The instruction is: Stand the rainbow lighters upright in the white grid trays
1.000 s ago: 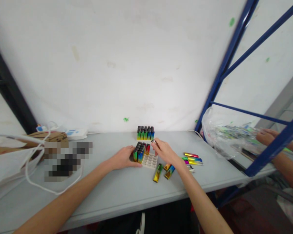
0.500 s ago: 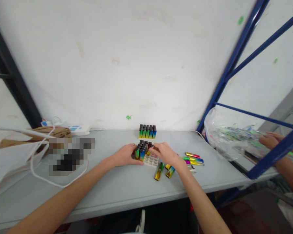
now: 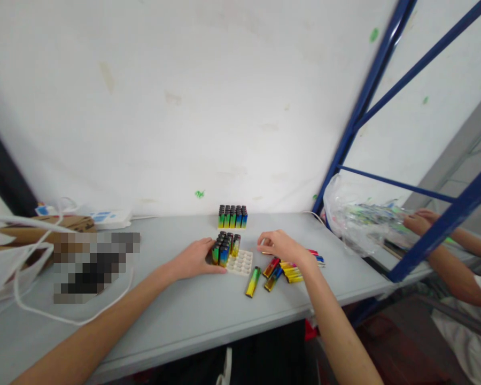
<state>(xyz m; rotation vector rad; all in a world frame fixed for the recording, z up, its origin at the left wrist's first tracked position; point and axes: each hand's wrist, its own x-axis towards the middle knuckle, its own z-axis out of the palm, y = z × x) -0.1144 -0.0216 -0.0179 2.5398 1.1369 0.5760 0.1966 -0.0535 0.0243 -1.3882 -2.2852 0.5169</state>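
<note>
Upright lighters (image 3: pixel 221 252) with black tops and green, blue and yellow bodies fill the left part of a white tray (image 3: pixel 240 263) with round holes. My left hand (image 3: pixel 194 259) is wrapped around the tray's left side, its thumb along the front and its fingers behind. A yellowish lighter (image 3: pixel 235 246) stands at the back of the filled part. My right hand (image 3: pixel 280 246) is right of the tray, above the loose lighters, with fingers curled together. A thin reddish sliver shows under its fingertips; I cannot make out what it is. Loose lighters (image 3: pixel 273 279) lie below it.
A second block of upright lighters (image 3: pixel 232 216) stands near the wall. At left are a cardboard box (image 3: pixel 76 223), a white cable (image 3: pixel 80 322) and a blurred-out object. A blue metal frame (image 3: pixel 344 144) rises at right, beyond it a plastic bag (image 3: pixel 347 230) and another person's hands (image 3: pixel 419 220).
My right hand has moved away from the tray to the right, uncovering the tray holes and the yellowish lighter. My left hand stays at the tray. The view has shifted slightly right.
</note>
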